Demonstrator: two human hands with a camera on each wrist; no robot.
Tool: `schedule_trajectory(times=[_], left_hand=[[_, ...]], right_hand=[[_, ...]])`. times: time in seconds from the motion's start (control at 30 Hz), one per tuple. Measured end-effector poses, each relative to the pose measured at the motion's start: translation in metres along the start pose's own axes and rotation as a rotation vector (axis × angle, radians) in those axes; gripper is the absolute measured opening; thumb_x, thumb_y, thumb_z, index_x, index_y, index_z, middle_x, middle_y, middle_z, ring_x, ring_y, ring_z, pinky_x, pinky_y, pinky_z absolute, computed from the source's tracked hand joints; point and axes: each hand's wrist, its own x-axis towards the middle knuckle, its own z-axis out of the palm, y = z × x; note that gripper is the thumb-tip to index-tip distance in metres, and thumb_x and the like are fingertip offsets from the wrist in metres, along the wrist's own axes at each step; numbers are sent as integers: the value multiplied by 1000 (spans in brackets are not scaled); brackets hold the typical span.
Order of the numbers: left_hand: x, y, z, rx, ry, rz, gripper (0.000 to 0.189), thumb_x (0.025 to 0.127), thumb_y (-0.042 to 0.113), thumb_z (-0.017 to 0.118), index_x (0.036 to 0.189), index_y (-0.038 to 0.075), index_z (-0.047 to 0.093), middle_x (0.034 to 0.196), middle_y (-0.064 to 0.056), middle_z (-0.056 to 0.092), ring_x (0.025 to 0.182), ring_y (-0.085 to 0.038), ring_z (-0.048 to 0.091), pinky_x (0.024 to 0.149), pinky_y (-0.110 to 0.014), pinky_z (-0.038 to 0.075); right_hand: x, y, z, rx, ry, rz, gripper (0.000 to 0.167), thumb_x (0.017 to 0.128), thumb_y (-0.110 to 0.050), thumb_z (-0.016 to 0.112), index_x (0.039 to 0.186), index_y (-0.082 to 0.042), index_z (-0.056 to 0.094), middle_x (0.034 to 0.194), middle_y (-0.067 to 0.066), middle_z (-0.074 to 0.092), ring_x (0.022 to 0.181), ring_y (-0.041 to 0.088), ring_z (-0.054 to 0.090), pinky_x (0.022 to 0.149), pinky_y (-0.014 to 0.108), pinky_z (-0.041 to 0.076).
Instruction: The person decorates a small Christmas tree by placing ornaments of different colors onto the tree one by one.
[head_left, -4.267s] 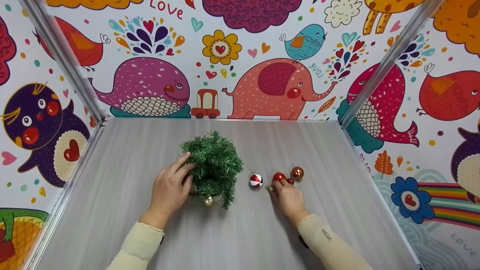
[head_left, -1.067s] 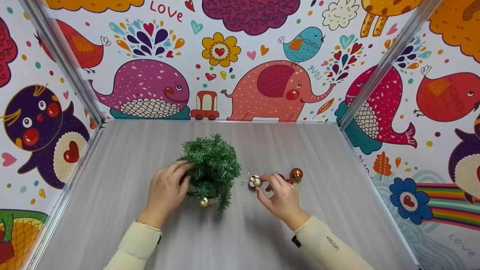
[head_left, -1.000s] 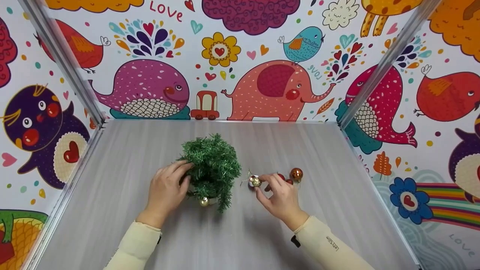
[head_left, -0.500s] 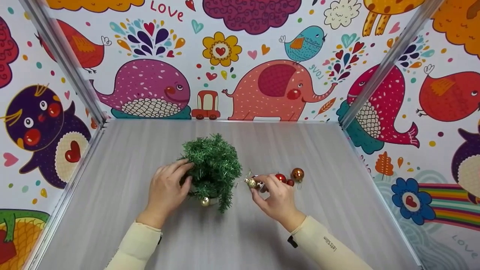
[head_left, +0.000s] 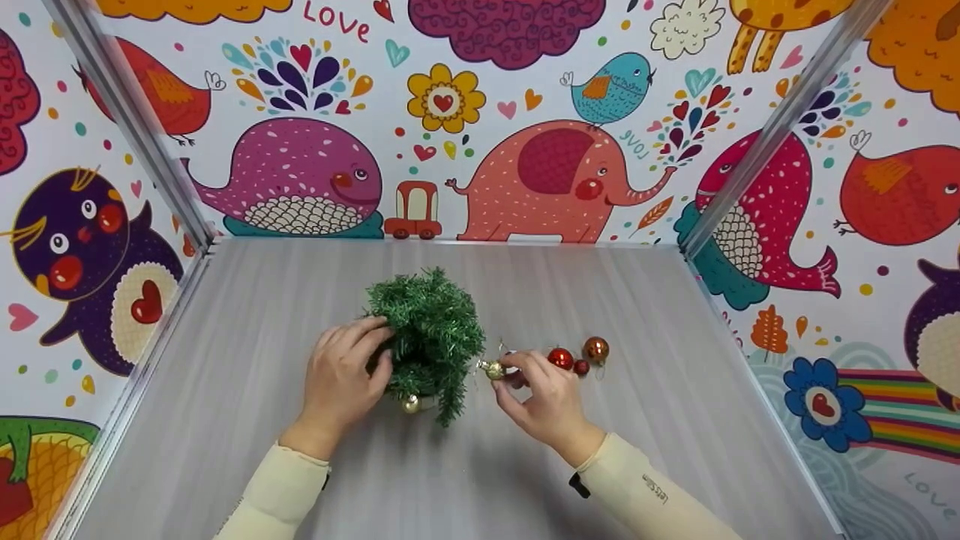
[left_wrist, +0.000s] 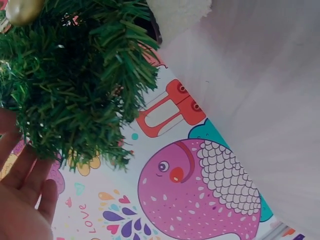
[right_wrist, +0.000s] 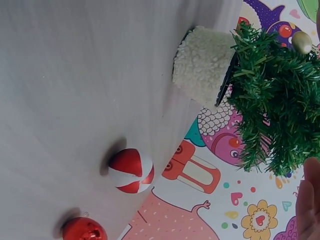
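A small artificial Christmas tree with a fuzzy white pot stands on the table. One gold bauble hangs on its near side. My left hand rests against the tree's left side; in the left wrist view its extended fingers touch the branch tips. Just right of the tree, my right hand pinches another gold bauble between thumb and fingers, its cap toward the branches. Behind that hand a red-and-white bauble lies on the table, mostly hidden in the head view.
To the right lie a shiny red bauble, a small dark red bauble and an orange-brown bauble. Printed walls with metal corner rails bound the grey table at the back and sides.
My right hand has picked up the gold bauble from among the others and carried it left toward the tree. My left hand has stayed at the branches.
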Motion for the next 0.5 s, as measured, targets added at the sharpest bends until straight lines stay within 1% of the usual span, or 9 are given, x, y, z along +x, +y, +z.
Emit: schedule_trajectory(times=[0.1,0.2,0.33,0.5], left_hand=[[3,5,1,-18,11,22,21,80,8,71,100,6,74,109,-11,70,100,-31,65,90,-47,48],[6,12,2,-39,23,61,18,78,11,71,96,6,75,99,-10,69,93,-30,65,88,-47,49],[9,22,5,-52,-10,125,14,79,16,73,90,8,75,88,-5,67,84,-26,64,83,-44,50],[13,33,11,-31,-70,212,16,80,24,78,90,12,75,87,-1,68,82,-22,64,81,-41,51]], right_hand=[[1,-2,1,1,1,-6,27,81,-19,76,106,-10,67,95,-7,66,71,0,64,57,19,52],[3,-3,3,7,2,-15,28,81,-19,76,107,-11,67,96,-7,66,72,-1,63,57,19,53],[6,-6,4,28,-8,-19,30,82,-18,76,110,-12,67,98,-7,66,71,1,62,58,19,53],[10,-10,6,68,-21,-13,31,83,-17,77,112,-11,67,100,-6,67,69,5,63,59,19,53]])
